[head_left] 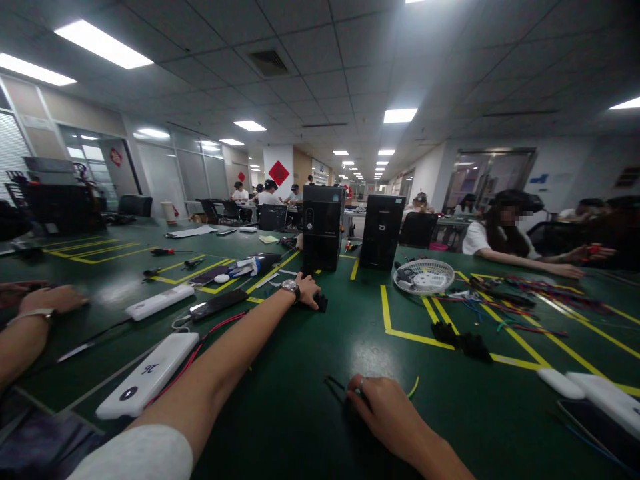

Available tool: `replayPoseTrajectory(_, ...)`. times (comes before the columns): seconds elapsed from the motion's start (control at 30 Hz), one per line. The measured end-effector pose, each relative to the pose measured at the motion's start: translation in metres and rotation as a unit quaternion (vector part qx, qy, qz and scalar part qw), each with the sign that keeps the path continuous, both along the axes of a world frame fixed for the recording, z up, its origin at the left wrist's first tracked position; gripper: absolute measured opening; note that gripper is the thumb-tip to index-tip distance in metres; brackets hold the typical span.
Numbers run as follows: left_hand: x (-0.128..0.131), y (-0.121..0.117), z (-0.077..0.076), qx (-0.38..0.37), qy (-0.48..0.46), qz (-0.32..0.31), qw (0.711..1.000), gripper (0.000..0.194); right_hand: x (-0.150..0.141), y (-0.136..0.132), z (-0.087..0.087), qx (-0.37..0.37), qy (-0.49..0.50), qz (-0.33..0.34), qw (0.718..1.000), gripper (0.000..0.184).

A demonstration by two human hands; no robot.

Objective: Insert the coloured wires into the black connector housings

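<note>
My left hand (309, 293), with a watch on its wrist, reaches far out over the green table. Its fingers are closed down on a small black thing (323, 304), whose kind I cannot make out. Nearer to me, my right hand (387, 407) is closed in a pinch, a ring on one finger. A yellow-green wire (414, 387) sticks out past its knuckles, and a thin dark piece (334, 382) shows on the thumb side. Whether these are one wire is hidden by the hand.
Two black computer towers (383, 230) stand beyond my left hand. A white basket (424, 277) and loose coloured wires (545, 293) lie to the right. White power banks (149, 377) are at left. Another person's hand (55, 300) is at the left edge; a person (510, 227) sits at right.
</note>
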State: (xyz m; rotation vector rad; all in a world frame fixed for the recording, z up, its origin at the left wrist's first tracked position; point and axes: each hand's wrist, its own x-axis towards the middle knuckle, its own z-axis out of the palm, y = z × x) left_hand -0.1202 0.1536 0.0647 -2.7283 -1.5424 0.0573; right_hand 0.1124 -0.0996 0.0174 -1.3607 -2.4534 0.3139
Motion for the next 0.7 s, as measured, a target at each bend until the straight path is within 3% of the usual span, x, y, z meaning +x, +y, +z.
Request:
replayPoseTrajectory(0.17,0.000,-0.001,-0.001,-0.004,-0.017,0.007,1.000,0.060,0.000,0.002,-0.002,-0.005,-0.005,-0.008,1.000,0.022)
replayPoseTrajectory(0.3,-0.002,-0.007,0.009,0.005,-0.042,-0.003,0.999,0.072,0.002,0.003,-0.002,0.000,0.006,-0.013,1.000,0.020)
replayPoseTrajectory(0.43,-0.015,-0.021,0.031,0.038,-0.069,-0.031,0.996,0.060,0.004,0.002,0.000,0.015,0.025,-0.021,0.999,0.022)
replayPoseTrajectory(0.53,-0.038,-0.036,0.052,0.070,-0.077,-0.061,0.993,0.055,-0.004,0.006,0.004,0.025,0.001,-0.071,0.997,0.025)
replayPoseTrajectory(0.63,-0.063,-0.053,0.072,0.121,-0.067,-0.098,0.985,0.049,-0.034,0.021,0.010,0.036,-0.035,-0.100,0.994,0.026)
replayPoseTrajectory(0.7,-0.075,-0.065,0.084,0.143,-0.062,-0.105,0.982,0.047,-0.069,0.039,0.015,0.038,-0.040,-0.100,0.993,0.027)
